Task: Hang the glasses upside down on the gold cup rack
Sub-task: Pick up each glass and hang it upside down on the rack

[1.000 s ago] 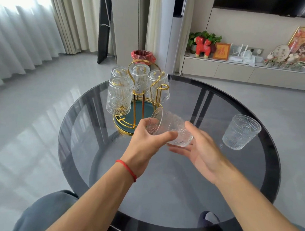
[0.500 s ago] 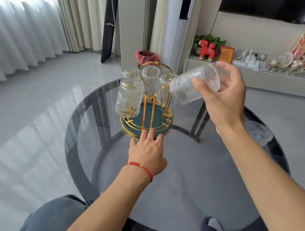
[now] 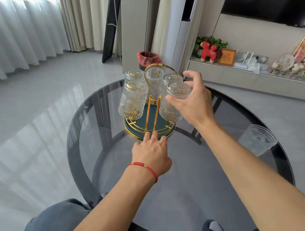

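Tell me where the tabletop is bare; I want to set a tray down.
Bare glass lies left of the gold cup rack and between the right forearm and the loose glass. It is crowded at the rack, with both hands there.

Rear glass [image 3: 170,78]: at 1 o'clock on the gold cup rack [image 3: 148,127], largely hidden by the front glass [image 3: 174,102].
Front glass: right side covered by the right hand [image 3: 193,103].
Table [image 3: 87,122]: near rim cut off by forearms.
Shelf ornaments: too small to be identified.

R hand [image 3: 193,103] on racked glass [image 3: 173,106]
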The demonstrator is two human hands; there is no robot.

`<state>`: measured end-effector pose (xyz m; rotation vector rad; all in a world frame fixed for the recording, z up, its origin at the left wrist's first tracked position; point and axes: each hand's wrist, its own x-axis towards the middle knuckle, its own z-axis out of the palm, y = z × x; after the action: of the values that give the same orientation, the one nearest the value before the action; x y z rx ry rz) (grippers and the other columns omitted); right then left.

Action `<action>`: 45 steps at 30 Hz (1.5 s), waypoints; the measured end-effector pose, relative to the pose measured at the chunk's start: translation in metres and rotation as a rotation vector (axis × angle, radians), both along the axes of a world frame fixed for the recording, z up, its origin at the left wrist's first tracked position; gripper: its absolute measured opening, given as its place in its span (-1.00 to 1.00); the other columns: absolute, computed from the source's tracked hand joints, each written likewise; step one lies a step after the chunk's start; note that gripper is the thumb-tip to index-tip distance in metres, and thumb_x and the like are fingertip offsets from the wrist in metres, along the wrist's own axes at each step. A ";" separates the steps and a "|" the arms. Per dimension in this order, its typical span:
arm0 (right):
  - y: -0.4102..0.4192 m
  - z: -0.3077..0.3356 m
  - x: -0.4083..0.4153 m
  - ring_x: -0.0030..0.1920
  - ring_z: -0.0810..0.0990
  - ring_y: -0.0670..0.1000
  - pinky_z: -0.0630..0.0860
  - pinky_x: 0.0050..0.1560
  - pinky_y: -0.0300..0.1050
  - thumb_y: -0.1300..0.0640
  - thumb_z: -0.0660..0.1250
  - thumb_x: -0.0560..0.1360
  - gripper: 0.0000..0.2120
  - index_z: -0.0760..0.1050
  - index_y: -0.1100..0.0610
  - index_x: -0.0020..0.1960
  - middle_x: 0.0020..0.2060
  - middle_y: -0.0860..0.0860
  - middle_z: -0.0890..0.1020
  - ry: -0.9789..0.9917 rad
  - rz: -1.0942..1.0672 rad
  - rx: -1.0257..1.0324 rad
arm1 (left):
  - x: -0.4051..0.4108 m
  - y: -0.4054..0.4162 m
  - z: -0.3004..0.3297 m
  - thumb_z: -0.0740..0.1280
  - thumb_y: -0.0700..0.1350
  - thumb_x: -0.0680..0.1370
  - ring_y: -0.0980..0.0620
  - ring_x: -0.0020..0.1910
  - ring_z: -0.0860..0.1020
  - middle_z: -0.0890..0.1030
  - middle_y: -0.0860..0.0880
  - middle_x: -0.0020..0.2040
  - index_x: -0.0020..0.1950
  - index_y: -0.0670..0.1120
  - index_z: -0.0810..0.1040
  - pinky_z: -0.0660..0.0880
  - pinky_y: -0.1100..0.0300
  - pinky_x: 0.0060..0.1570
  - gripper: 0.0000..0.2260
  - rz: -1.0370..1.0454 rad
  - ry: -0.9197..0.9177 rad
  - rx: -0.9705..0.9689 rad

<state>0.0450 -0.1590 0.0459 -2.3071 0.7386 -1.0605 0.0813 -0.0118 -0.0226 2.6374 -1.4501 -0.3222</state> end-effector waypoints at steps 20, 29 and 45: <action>-0.001 -0.032 -0.042 0.44 0.47 0.07 0.37 0.31 -0.15 -0.03 0.43 0.57 -0.30 0.18 0.08 0.58 0.50 0.11 0.37 0.171 0.097 -0.106 | 0.001 -0.004 0.000 0.30 0.07 0.60 -0.13 0.43 0.39 0.47 -0.08 0.37 0.47 -0.01 0.40 0.56 -0.10 0.10 -0.55 0.029 -0.028 -0.030; -0.025 -0.069 -0.145 0.38 0.47 0.15 0.27 0.36 -0.09 0.19 0.45 0.50 -0.51 0.46 0.12 0.40 0.33 0.06 0.53 0.275 -0.080 -0.253 | -0.019 -0.014 -0.001 0.33 -0.08 0.57 -0.07 0.25 0.60 0.65 -0.05 0.27 0.34 -0.02 0.56 0.59 -0.05 0.22 -0.66 -0.065 0.170 -0.591; -0.094 -0.091 -0.182 0.29 0.49 0.04 0.39 0.19 -0.09 -0.03 0.58 0.39 -0.12 0.21 0.04 0.57 0.42 0.06 0.47 -0.162 -0.535 0.596 | -0.035 -0.015 -0.013 0.35 -0.16 0.58 0.08 0.17 0.57 0.63 0.02 0.24 0.38 0.03 0.51 0.61 0.09 0.19 -0.64 -0.217 0.174 -0.669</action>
<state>-0.1368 -0.2527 -0.0455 -1.5334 1.4266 -1.0381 0.0465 -0.0264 -0.0360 1.8878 -1.4623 -0.0594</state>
